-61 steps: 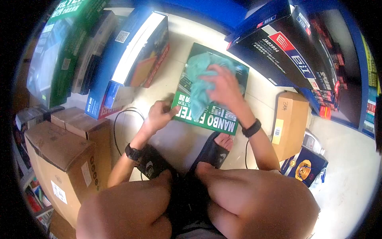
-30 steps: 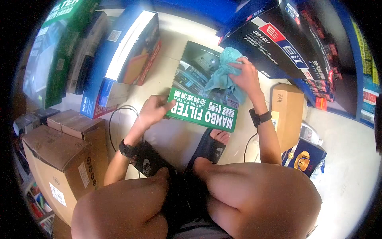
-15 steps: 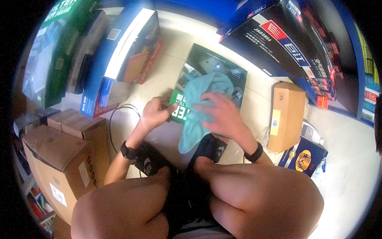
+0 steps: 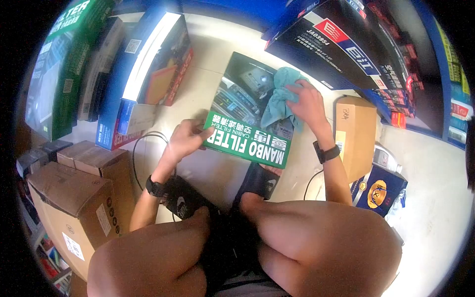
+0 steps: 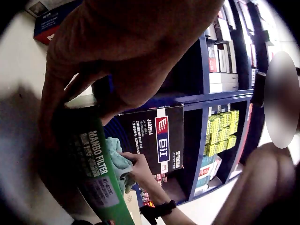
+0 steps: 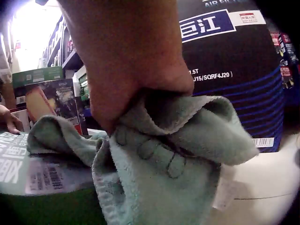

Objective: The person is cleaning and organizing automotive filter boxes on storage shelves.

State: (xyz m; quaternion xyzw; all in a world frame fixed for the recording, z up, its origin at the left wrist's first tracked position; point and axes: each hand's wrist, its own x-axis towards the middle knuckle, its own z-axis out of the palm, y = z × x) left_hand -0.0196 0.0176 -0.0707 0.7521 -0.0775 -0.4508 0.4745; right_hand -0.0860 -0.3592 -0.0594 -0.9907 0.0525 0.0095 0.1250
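A green cabin filter box [image 4: 241,91] marked MANBO FILTER lies above the person's feet in the head view, its printed face up. The left hand [image 4: 187,140] grips its near left edge, thumb on top; the left wrist view shows the fingers around that end of the box [image 5: 96,159]. A teal cloth [image 4: 283,96] lies bunched over the right side of the printed face. The right hand [image 4: 309,105] holds it from above, and in the right wrist view folds of the cloth [image 6: 159,154] hang over the box's edge.
A big black air filter box [image 4: 341,47] stands at the upper right, beside blue shelving. At the left are a blue box [image 4: 141,54], a green box [image 4: 62,74] and brown cartons [image 4: 74,198]. A tan carton [image 4: 355,133] and a navy box [image 4: 378,190] stand at the right.
The right hand has swept the cloth back and forth over the box: near edge half a second ago, now far right side. The left hand keeps its grip on the left edge.
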